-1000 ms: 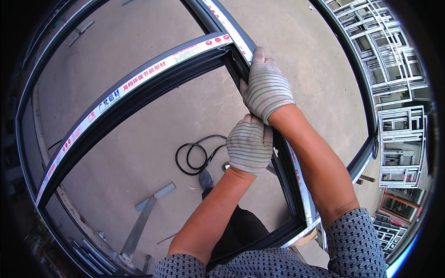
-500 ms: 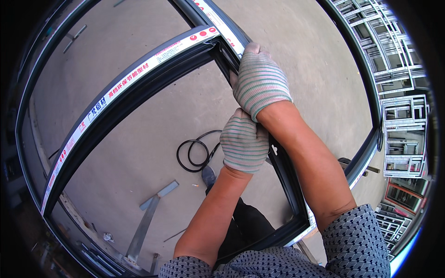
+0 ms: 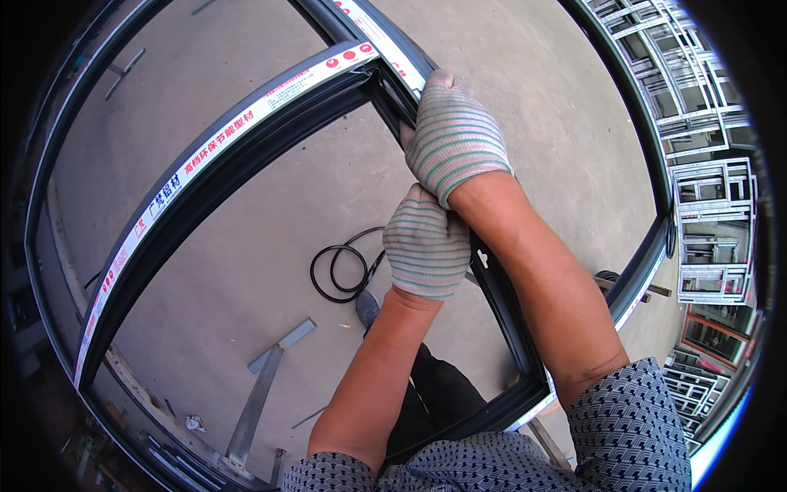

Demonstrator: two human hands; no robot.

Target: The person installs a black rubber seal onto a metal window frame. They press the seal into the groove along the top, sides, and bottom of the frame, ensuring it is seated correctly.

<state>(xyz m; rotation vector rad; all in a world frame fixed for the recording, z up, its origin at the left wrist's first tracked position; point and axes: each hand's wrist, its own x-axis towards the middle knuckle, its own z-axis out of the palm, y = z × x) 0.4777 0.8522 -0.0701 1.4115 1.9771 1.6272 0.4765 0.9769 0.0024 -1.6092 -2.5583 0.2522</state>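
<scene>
A large dark window frame point(image 3: 229, 131), with white printed protective film along its faces, lies in front of me. Its middle bar point(image 3: 496, 299) runs beneath both my hands, which wear white gloves with green stripes. My right hand point(image 3: 457, 139) is closed around this bar just below a corner joint. Against its wrist side sits my left hand point(image 3: 426, 246), closed in a fist at the bar's left edge; whatever is inside its fingers is hidden. A thin black cord or strip point(image 3: 312, 275) loops on the floor and runs up toward my left hand, where it passes from sight.
Below the frame, a metal support leg with a flat top plate point(image 3: 283, 344) stands at the lower left. My shoe point(image 3: 367, 308) is beside the black loops. Several silvery window frames point(image 3: 713, 230) are stacked along the right. Crumpled scrap point(image 3: 194, 423) lies at the lower left.
The view has shifted very slightly, so frame and hands appear a little farther up and left. Both hands stay closed at the same stretch of the bar.
</scene>
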